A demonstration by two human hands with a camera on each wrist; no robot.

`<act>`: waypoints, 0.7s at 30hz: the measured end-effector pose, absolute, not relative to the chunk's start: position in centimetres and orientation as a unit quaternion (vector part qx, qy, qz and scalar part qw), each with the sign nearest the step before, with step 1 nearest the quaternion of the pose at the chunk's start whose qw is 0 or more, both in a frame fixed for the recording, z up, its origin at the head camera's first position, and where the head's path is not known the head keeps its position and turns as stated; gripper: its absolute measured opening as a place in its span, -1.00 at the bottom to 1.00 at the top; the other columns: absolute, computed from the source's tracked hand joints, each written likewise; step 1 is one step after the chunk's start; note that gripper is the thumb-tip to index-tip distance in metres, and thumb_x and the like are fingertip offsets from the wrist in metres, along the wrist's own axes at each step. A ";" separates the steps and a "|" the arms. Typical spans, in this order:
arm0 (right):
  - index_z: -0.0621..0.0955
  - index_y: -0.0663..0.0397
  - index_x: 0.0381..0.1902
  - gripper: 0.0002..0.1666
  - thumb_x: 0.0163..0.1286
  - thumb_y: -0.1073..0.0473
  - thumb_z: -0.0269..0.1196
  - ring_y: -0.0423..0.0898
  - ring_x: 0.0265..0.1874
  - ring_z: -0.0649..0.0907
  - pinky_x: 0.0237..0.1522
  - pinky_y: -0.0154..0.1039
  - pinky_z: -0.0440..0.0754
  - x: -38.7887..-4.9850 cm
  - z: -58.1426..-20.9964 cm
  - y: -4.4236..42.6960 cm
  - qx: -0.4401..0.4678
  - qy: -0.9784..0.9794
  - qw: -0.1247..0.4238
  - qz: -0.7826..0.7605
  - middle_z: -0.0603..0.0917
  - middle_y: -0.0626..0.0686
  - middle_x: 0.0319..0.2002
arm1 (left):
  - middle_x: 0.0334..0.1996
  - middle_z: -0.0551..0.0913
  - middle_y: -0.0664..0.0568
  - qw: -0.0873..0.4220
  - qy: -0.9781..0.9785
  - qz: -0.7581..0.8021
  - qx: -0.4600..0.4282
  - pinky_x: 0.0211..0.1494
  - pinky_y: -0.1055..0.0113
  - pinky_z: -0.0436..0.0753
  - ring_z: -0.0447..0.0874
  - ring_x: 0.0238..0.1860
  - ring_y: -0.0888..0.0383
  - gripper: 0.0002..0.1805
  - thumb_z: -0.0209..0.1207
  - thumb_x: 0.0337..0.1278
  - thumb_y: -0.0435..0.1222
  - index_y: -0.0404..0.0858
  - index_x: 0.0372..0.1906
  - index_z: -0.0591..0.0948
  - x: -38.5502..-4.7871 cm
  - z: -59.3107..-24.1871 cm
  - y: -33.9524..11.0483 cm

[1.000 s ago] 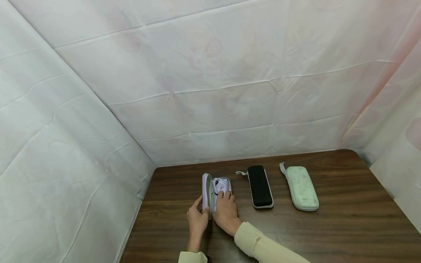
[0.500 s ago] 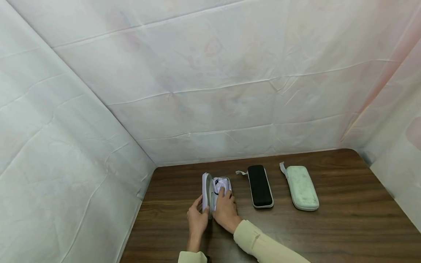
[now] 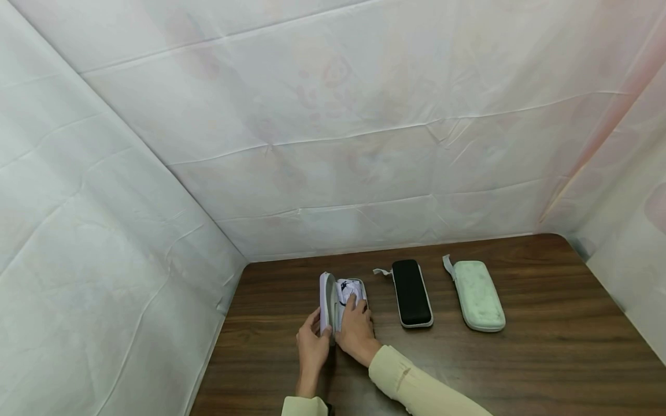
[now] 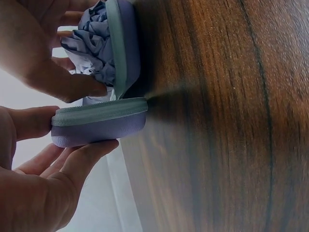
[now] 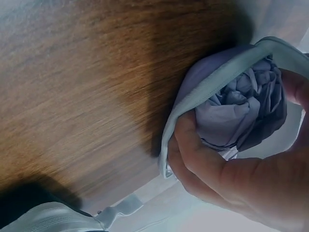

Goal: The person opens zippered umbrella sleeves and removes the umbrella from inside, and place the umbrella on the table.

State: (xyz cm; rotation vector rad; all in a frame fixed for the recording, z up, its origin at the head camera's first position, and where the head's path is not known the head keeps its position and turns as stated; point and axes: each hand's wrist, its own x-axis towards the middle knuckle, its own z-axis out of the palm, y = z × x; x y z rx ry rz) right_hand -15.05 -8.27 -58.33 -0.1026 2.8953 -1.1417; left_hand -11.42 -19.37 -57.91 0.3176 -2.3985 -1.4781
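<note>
A lilac zip case stands unzipped on the table, its lid raised to the left. My left hand grips that lid, thumb on the rim and fingers along the outside. Inside the case's other half lies a crumpled lilac fabric bundle with dark parts. My right hand reaches into this half and holds the bundle between thumb and fingers; some fingertips are tucked between cloth and rim. Under the cloth, the rest of the bundle is hidden.
Right of the lilac case lies a closed black zip case with a pale strap. Farther right is a closed mint-green case, also strapped. White sheeting hangs behind and beside the brown wooden table.
The right fingers have shifted slightly over the fabric bundle. The left hand and the raised lid stay in place.
</note>
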 end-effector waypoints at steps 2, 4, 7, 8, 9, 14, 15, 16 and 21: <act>0.23 0.55 0.49 0.24 0.02 0.19 0.66 0.52 0.03 0.53 -0.07 0.29 0.70 -15.0 -58.4 -8.3 -0.033 0.929 0.003 -0.368 0.34 0.62 0.23 | 0.11 0.72 -0.43 0.150 -0.835 -0.517 0.113 0.15 -0.08 0.72 0.76 0.12 -0.31 -0.46 0.30 0.11 -0.67 -0.50 0.26 0.63 -11.4 -57.9 -19.4; 0.25 0.55 0.49 0.23 0.02 0.16 0.66 0.51 0.02 0.54 -0.07 0.29 0.69 -15.0 -58.4 -8.3 -0.035 0.931 -0.005 -0.363 0.36 0.62 0.22 | 0.11 0.71 -0.43 0.149 -0.834 -0.519 0.115 0.15 -0.08 0.71 0.75 0.12 -0.32 -0.46 0.30 0.11 -0.67 -0.50 0.26 0.63 -11.5 -58.0 -19.4; 0.26 0.54 0.50 0.24 0.01 0.16 0.67 0.52 0.06 0.55 -0.03 0.29 0.68 -14.8 -58.4 -8.3 -0.036 0.936 -0.009 -0.349 0.36 0.63 0.26 | 0.10 0.72 -0.43 0.154 -0.835 -0.517 0.110 0.13 -0.10 0.72 0.76 0.10 -0.33 -0.46 0.29 0.09 -0.68 -0.51 0.25 0.63 -11.5 -58.1 -19.4; 0.26 0.53 0.50 0.25 0.01 0.16 0.68 0.53 0.08 0.55 -0.01 0.29 0.68 -14.7 -58.4 -8.4 -0.036 0.938 -0.008 -0.344 0.35 0.63 0.27 | 0.09 0.72 -0.43 0.155 -0.835 -0.516 0.109 0.13 -0.10 0.72 0.76 0.10 -0.33 -0.46 0.29 0.09 -0.68 -0.51 0.25 0.63 -11.5 -58.1 -19.4; 0.26 0.53 0.51 0.26 -0.01 0.16 0.69 0.53 0.09 0.55 0.00 0.30 0.68 -14.7 -58.4 -8.4 -0.036 0.939 -0.008 -0.343 0.36 0.63 0.27 | 0.09 0.72 -0.43 0.155 -0.836 -0.515 0.108 0.12 -0.09 0.73 0.76 0.10 -0.33 -0.46 0.29 0.09 -0.68 -0.51 0.25 0.63 -11.5 -58.1 -19.4; 0.24 0.55 0.51 0.27 -0.04 0.24 0.69 0.56 0.12 0.53 0.03 0.31 0.66 -14.5 -58.2 -8.5 -0.036 0.937 -0.008 -0.346 0.34 0.64 0.28 | 0.11 0.72 -0.40 0.150 -0.835 -0.517 0.113 0.12 -0.06 0.73 0.76 0.12 -0.29 -0.46 0.30 0.10 -0.68 -0.49 0.26 0.64 -11.5 -58.1 -19.3; 0.24 0.56 0.51 0.27 -0.03 0.24 0.68 0.56 0.12 0.53 0.03 0.31 0.66 -14.6 -58.2 -8.5 -0.036 0.937 -0.008 -0.347 0.33 0.65 0.28 | 0.11 0.72 -0.40 0.149 -0.835 -0.518 0.116 0.13 -0.06 0.73 0.76 0.12 -0.29 -0.46 0.30 0.10 -0.68 -0.49 0.26 0.64 -11.5 -58.0 -19.3; 0.24 0.55 0.52 0.27 -0.02 0.24 0.68 0.55 0.12 0.53 0.02 0.30 0.66 -14.6 -58.3 -8.5 -0.037 0.937 -0.008 -0.346 0.33 0.64 0.29 | 0.11 0.72 -0.40 0.150 -0.835 -0.517 0.114 0.12 -0.06 0.73 0.76 0.12 -0.30 -0.46 0.30 0.10 -0.68 -0.49 0.26 0.64 -11.5 -58.0 -19.3; 0.25 0.49 0.53 0.28 -0.02 0.18 0.69 0.49 0.09 0.52 -0.07 0.27 0.68 -15.0 -58.6 -8.2 -0.041 0.939 -0.009 -0.340 0.35 0.59 0.26 | 0.10 0.71 -0.44 0.155 -0.836 -0.516 0.109 0.12 -0.09 0.73 0.76 0.11 -0.34 -0.46 0.29 0.08 -0.69 -0.53 0.25 0.62 -11.5 -58.0 -19.3</act>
